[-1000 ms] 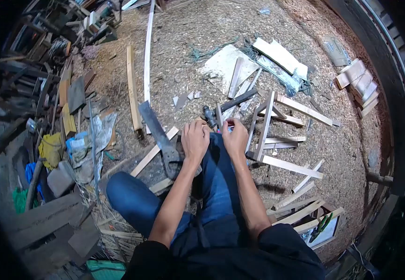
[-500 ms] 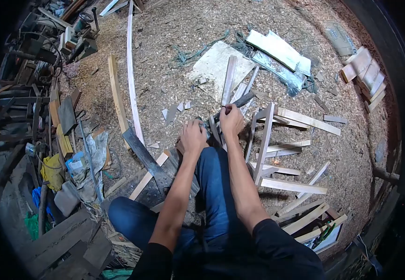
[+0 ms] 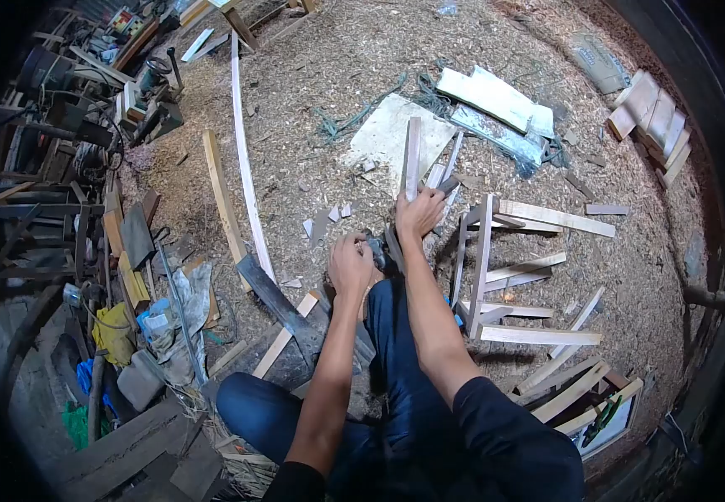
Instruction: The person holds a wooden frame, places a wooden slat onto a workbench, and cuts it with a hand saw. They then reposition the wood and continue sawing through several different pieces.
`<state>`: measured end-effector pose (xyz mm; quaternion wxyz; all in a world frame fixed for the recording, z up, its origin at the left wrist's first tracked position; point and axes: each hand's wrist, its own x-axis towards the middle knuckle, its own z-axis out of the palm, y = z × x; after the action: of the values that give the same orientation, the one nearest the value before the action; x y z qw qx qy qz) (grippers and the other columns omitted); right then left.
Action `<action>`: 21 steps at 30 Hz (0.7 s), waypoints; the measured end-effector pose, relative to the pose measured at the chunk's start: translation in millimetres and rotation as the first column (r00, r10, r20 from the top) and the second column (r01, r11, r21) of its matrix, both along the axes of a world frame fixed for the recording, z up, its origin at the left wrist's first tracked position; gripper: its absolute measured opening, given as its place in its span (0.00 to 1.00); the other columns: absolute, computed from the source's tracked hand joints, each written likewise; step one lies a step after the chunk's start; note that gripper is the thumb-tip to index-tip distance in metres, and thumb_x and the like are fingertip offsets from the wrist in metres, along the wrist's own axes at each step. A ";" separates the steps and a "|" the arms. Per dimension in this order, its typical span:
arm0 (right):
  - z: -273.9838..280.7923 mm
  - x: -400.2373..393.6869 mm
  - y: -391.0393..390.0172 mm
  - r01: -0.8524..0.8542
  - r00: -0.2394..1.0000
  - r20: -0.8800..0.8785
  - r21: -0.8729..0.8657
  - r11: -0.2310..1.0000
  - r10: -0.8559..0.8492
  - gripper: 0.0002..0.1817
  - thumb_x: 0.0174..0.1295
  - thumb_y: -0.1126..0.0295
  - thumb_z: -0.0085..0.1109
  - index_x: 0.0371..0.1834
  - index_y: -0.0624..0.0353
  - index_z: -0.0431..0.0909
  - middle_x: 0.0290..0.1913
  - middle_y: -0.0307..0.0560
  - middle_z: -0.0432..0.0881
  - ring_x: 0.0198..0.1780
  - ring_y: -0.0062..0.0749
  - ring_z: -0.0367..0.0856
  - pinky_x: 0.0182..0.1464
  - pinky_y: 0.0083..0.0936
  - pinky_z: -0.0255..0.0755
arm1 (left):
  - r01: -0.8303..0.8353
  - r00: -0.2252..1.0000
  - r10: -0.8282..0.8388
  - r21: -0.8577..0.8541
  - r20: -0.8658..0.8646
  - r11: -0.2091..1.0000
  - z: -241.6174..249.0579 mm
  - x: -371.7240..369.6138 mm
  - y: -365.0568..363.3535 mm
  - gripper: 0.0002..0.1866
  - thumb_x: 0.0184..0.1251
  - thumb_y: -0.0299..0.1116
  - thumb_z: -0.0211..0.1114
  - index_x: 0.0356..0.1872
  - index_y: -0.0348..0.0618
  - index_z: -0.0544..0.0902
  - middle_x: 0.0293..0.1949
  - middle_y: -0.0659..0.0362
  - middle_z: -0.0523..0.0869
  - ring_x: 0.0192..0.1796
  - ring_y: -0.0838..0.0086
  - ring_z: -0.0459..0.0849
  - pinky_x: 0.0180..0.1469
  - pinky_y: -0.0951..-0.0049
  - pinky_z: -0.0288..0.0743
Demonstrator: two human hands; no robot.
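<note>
My left hand [image 3: 351,264] is curled over a small dark tool [image 3: 374,244] in front of my knees; its kind is mostly hidden by the fingers. Just ahead and to the right, my right hand [image 3: 418,212] closes around the lower end of a narrow wooden strip [image 3: 413,155], which points away from me. A dark piece of wood [image 3: 394,248] lies between the two hands. Beyond my right fingers are thinner pale strips [image 3: 454,157] and the end of a dark bar [image 3: 449,183].
Right of my hands stands a slatted wooden frame [image 3: 481,263]. A curved dark board [image 3: 270,289] lies left of my arms, near long wooden strips [image 3: 247,167]. White sheets [image 3: 496,100] lie ahead on shavings. Tools and scrap [image 3: 132,226] crowd the left side.
My right hand has gone from a pinch near the strip's lower end to a wider hold around it. My left hand stays over the dark tool. The whole view has shifted slightly.
</note>
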<state>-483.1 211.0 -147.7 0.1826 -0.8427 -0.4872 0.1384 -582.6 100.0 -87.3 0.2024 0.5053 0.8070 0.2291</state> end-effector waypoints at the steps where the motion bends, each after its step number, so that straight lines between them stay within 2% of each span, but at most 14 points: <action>1: 5.0 0.5 -4.9 0.025 0.990 -0.139 0.047 0.999 -0.019 0.22 0.49 0.58 0.73 0.45 0.56 0.81 0.48 0.50 0.73 0.52 0.47 0.72 0.55 0.39 0.66 | -0.004 1.000 0.004 0.004 0.002 1.000 -0.5 -0.6 -1.9 0.11 0.60 0.32 0.60 0.41 0.40 0.84 0.42 0.46 0.85 0.48 0.51 0.82 0.54 0.57 0.73; 3: 18.8 0.6 -17.8 0.086 0.912 -0.410 0.127 0.988 -0.027 0.20 0.51 0.61 0.70 0.44 0.58 0.81 0.48 0.53 0.75 0.51 0.52 0.77 0.52 0.45 0.70 | -0.006 1.000 0.005 0.030 0.022 1.000 2.0 -2.6 -6.0 0.11 0.61 0.32 0.60 0.40 0.40 0.84 0.42 0.46 0.85 0.49 0.51 0.81 0.55 0.57 0.72; 7: 59.9 6.2 -69.0 0.010 0.910 -0.406 0.210 0.978 0.078 0.20 0.53 0.61 0.70 0.45 0.62 0.80 0.47 0.56 0.77 0.50 0.55 0.79 0.51 0.45 0.72 | -0.055 0.997 0.051 0.064 0.063 0.996 28.5 -3.9 -15.6 0.11 0.63 0.33 0.59 0.41 0.39 0.84 0.42 0.46 0.85 0.49 0.51 0.81 0.55 0.58 0.72; 9: 78.6 15.7 -98.5 -0.064 0.893 -0.384 0.409 0.910 0.235 0.19 0.55 0.64 0.69 0.45 0.63 0.79 0.45 0.55 0.79 0.50 0.53 0.79 0.51 0.41 0.72 | -0.057 0.994 0.043 0.140 0.096 0.988 38.8 -10.2 -16.8 0.12 0.67 0.35 0.59 0.42 0.37 0.84 0.41 0.47 0.86 0.47 0.54 0.84 0.53 0.61 0.74; 10: 95.9 21.1 -114.5 -0.069 0.890 -0.384 0.419 0.905 0.246 0.19 0.55 0.64 0.69 0.45 0.63 0.79 0.45 0.55 0.79 0.50 0.53 0.79 0.51 0.41 0.72 | -0.063 0.994 0.049 0.152 0.094 0.986 43.8 -12.2 -18.3 0.12 0.67 0.35 0.59 0.42 0.37 0.84 0.41 0.47 0.86 0.47 0.54 0.84 0.53 0.61 0.74; 12: 138.9 32.0 -145.2 -0.101 0.794 -0.528 0.376 0.921 0.303 0.17 0.55 0.67 0.68 0.45 0.64 0.79 0.45 0.55 0.79 0.49 0.51 0.79 0.52 0.39 0.72 | -0.101 0.975 0.053 0.213 0.218 0.972 55.9 -15.5 -20.6 0.15 0.72 0.37 0.58 0.47 0.35 0.84 0.41 0.48 0.87 0.45 0.62 0.87 0.50 0.66 0.77; 13: 149.5 37.6 -159.6 -0.112 0.789 -0.527 0.382 0.917 0.316 0.17 0.55 0.67 0.68 0.45 0.64 0.79 0.45 0.55 0.79 0.49 0.51 0.79 0.52 0.39 0.72 | -0.112 0.974 0.064 0.220 0.216 0.969 68.6 -12.6 -23.7 0.15 0.72 0.37 0.58 0.47 0.35 0.84 0.41 0.48 0.87 0.45 0.62 0.87 0.50 0.66 0.77; 15: 165.2 49.2 -182.9 -0.166 0.742 -0.534 0.439 0.883 0.405 0.17 0.55 0.68 0.70 0.46 0.65 0.80 0.44 0.54 0.79 0.48 0.48 0.79 0.50 0.36 0.72 | -0.128 0.931 0.064 0.159 0.358 0.979 90.4 -6.3 -29.1 0.17 0.74 0.38 0.57 0.51 0.34 0.83 0.40 0.50 0.89 0.43 0.69 0.87 0.48 0.69 0.77; 17: 175.8 61.0 -202.7 -0.190 0.716 -0.546 0.446 0.874 0.435 0.18 0.55 0.68 0.71 0.45 0.65 0.80 0.44 0.53 0.79 0.45 0.45 0.80 0.46 0.34 0.73 | -0.132 0.920 0.050 0.186 0.388 0.974 95.9 -1.2 -38.6 0.18 0.75 0.38 0.56 0.52 0.34 0.82 0.40 0.52 0.89 0.44 0.72 0.86 0.48 0.71 0.77; 19: 190.2 69.0 -217.1 -0.240 0.644 -0.641 0.349 0.906 0.418 0.18 0.55 0.66 0.71 0.45 0.66 0.80 0.43 0.52 0.79 0.41 0.43 0.80 0.43 0.32 0.73 | -0.121 0.786 -0.019 0.183 0.618 0.976 102.7 2.6 -44.7 0.19 0.75 0.38 0.57 0.53 0.30 0.81 0.41 0.53 0.89 0.43 0.74 0.86 0.48 0.74 0.78; 21: 187.8 72.3 -229.9 -0.270 0.663 -0.591 0.383 0.883 0.459 0.20 0.55 0.63 0.71 0.45 0.66 0.79 0.43 0.51 0.79 0.39 0.43 0.80 0.41 0.32 0.73 | -0.173 0.742 -0.034 0.240 0.669 0.955 101.1 8.9 -54.3 0.21 0.74 0.38 0.59 0.55 0.26 0.78 0.42 0.53 0.88 0.42 0.75 0.86 0.46 0.75 0.79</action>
<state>-410.7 -19.0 40.1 0.4222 -0.5884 -0.5630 0.3982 -573.8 45.6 13.8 0.3929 0.3828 0.6578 0.5162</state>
